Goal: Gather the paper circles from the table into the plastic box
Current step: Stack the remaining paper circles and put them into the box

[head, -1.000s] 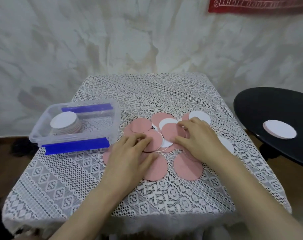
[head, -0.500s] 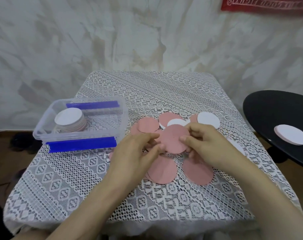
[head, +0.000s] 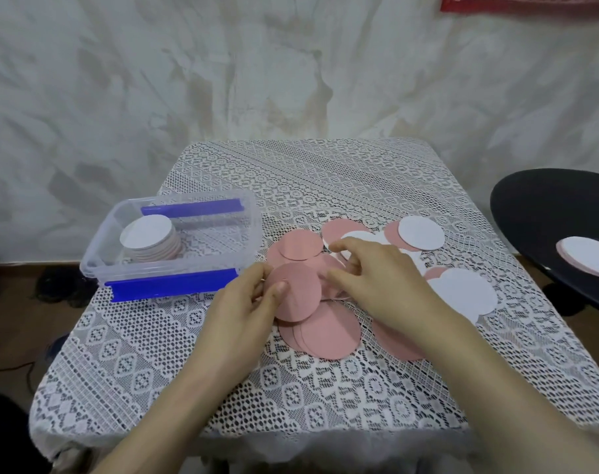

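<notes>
Several pink and white paper circles (head: 325, 333) lie spread over the middle of the lace-covered table (head: 291, 398). My left hand (head: 246, 309) pinches a pink circle (head: 299, 292) by its left edge, thumb on top. My right hand (head: 376, 282) reaches over the pile with fingers spread, its fingertips on a white circle (head: 366, 237) and the pink ones beneath. A clear plastic box (head: 174, 241) with blue clips stands at the table's left and holds a stack of circles (head: 151, 239), white side up.
A round black table (head: 547, 213) stands at the right with a white circle (head: 588, 254) on it. A pale wrinkled backdrop hangs behind. The table's near edge drops off just below my forearms; dark floor and cables show at the left.
My left hand has taken the pink circle that both hands held and drawn it toward the box side. My right hand let go and reached back over the pile.
</notes>
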